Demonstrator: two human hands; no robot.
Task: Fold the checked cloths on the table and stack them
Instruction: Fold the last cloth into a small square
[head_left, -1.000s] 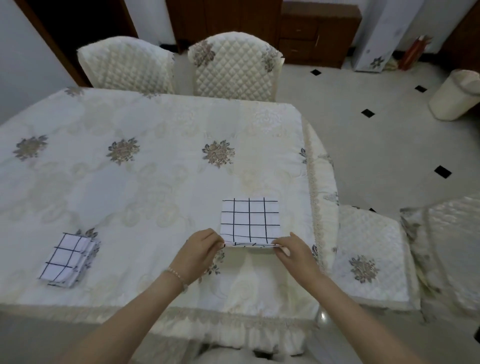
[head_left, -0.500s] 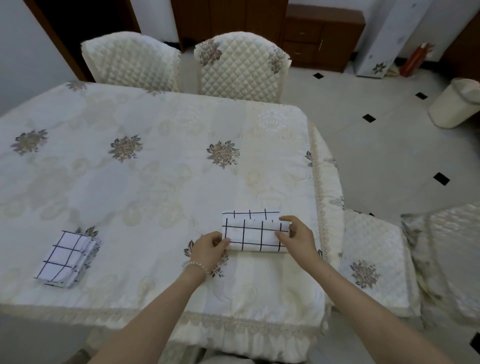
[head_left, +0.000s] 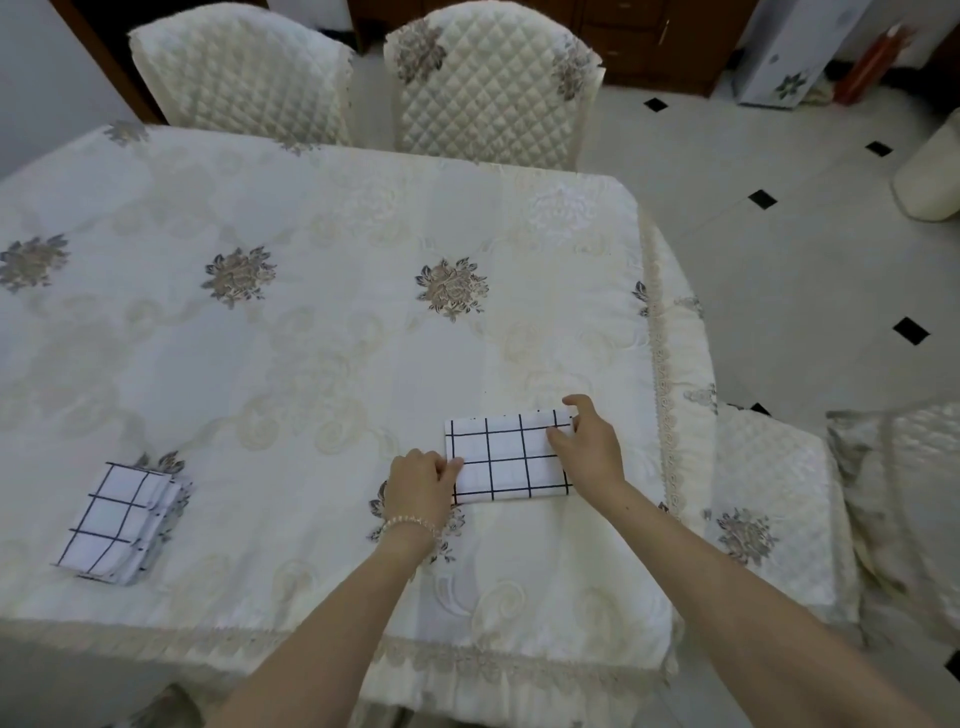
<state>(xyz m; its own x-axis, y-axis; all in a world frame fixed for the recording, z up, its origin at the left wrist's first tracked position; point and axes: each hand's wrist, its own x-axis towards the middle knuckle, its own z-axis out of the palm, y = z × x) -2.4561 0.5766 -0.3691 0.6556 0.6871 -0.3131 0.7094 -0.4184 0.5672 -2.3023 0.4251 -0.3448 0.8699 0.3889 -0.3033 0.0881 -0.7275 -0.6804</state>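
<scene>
**A:** Near the right front corner of the table (head_left: 322, 364), there's the checked cloth (head_left: 506, 457) folded into a flat rectangle, long side running left to right, lying on the cream floral tablecloth.

**B:** What are the hands doing with it?

**A:** Left hand (head_left: 420, 486) is at the cloth's left short edge, fingers curled in with the thumb on top of the fabric, so it's pinching that edge. There's a bead bracelet (head_left: 410, 524) on that wrist. Right hand (head_left: 589, 449) is on the right short edge, fingers laid over the top right part of the cloth and the thumb sticking out past the far edge. Looks like it's gripping that end, though I can't see under the palm.

**B:** Any other cloths?

**A:** Yep, a stack of folded cloths (head_left: 124, 522) sits well apart, over on the left near the front edge, slightly fanned so the layers show along its right side.

**B:** And around the table?

**A:** Two quilted chairs (head_left: 363, 78) are pushed in at the far side, another padded seat (head_left: 774, 514) is just off the right edge, and there's a pale tiled floor with small black diamonds.
</scene>
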